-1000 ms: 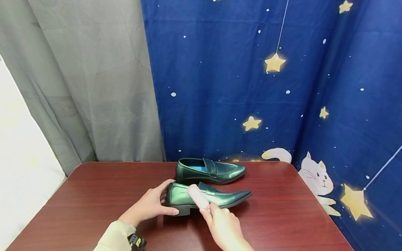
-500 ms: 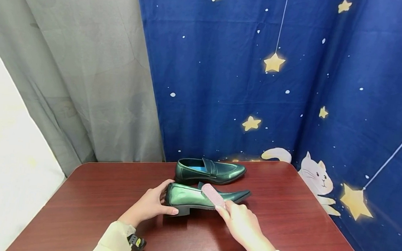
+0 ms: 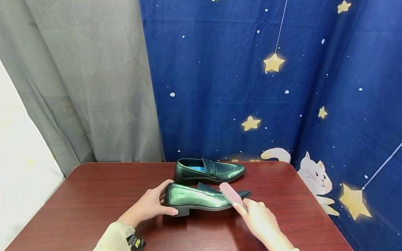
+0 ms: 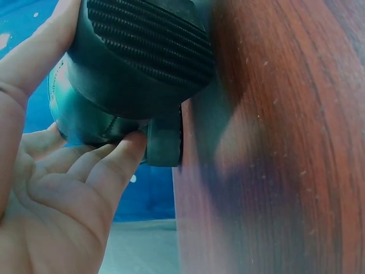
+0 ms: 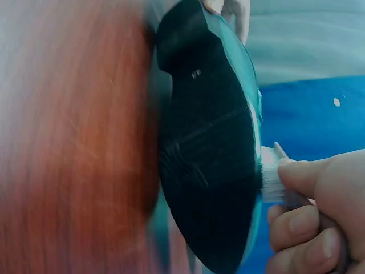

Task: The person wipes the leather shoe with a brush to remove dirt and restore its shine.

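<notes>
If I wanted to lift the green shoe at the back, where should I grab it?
Probably by the heel end of the back shoe, pinching its rear wall from straight above. It stands upright with its opening facing up at that end, while the toe tapers low and the near shoe sits close in front, crowding that side.

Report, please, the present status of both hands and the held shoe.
Left hand grips near shoe by heel end. Right hand holds pink brush, bristles against shoe's front upper. Far shoe stands behind; nothing seen blocking brush.
</notes>
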`<state>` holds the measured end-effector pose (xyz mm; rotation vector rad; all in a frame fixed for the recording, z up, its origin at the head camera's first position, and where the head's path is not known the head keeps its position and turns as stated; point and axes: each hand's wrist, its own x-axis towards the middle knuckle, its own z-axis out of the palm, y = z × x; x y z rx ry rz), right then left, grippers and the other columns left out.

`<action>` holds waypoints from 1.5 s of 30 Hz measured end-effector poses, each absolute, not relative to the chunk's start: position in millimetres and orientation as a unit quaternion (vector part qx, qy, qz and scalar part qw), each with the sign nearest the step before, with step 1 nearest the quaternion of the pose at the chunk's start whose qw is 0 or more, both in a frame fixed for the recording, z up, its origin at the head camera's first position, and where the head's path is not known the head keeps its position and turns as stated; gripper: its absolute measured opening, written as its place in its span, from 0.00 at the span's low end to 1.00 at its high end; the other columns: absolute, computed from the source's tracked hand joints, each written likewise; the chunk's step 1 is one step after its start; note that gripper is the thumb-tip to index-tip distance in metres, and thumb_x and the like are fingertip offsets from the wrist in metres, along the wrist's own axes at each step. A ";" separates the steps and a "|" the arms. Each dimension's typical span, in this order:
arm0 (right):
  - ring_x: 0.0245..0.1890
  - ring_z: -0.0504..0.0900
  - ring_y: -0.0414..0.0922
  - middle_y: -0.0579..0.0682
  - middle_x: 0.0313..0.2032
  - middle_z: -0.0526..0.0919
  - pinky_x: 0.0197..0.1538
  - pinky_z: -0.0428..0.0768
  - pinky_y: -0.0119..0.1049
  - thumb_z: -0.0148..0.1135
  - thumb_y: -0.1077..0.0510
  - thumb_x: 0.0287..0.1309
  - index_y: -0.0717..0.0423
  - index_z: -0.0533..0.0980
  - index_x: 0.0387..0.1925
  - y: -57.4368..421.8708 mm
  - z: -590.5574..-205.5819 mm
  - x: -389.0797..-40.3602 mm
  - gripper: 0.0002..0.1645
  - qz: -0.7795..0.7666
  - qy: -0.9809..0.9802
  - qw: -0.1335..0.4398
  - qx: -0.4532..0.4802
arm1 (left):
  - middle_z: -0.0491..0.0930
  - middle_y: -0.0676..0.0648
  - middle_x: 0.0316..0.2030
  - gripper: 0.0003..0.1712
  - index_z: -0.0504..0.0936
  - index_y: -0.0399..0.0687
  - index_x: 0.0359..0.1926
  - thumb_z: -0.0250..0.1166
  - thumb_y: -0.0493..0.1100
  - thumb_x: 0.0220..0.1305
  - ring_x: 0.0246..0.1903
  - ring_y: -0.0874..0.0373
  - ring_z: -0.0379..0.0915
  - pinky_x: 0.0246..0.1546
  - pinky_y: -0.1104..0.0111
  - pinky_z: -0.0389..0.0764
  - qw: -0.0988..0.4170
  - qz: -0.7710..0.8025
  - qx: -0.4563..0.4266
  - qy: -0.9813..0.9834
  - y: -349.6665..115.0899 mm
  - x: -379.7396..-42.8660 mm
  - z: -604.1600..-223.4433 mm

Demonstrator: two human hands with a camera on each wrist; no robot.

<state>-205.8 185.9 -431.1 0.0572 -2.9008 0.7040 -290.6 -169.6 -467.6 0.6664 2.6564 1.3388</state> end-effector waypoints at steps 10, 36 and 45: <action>0.23 0.75 0.44 0.45 0.21 0.78 0.25 0.69 0.43 0.62 0.40 0.66 0.45 0.77 0.24 214.5 -422.0 -213.4 0.19 0.191 -0.979 0.072 -0.003 | 0.76 0.40 0.63 0.59 0.62 0.50 0.72 0.84 0.56 0.42 0.66 0.46 0.72 0.59 0.56 0.79 0.043 0.436 0.223 0.871 -169.6 -287.6 -467.5; 0.26 0.80 0.47 0.52 0.29 0.86 0.28 0.74 0.47 0.65 0.39 0.63 0.53 0.85 0.35 237.2 -419.8 -230.0 0.22 0.171 -0.982 0.059 -0.044 | 0.80 0.46 0.59 0.55 0.65 0.61 0.70 0.84 0.57 0.43 0.62 0.54 0.77 0.56 0.64 0.81 0.040 0.438 0.236 0.866 -170.4 -285.4 -467.1; 0.24 0.77 0.45 0.47 0.23 0.82 0.26 0.71 0.44 0.64 0.41 0.64 0.51 0.84 0.31 224.4 -426.3 -219.5 0.19 0.187 -0.979 0.076 -0.028 | 0.79 0.44 0.61 0.55 0.65 0.59 0.71 0.84 0.55 0.44 0.64 0.52 0.75 0.57 0.64 0.81 0.051 0.450 0.233 0.860 -170.2 -285.3 -468.2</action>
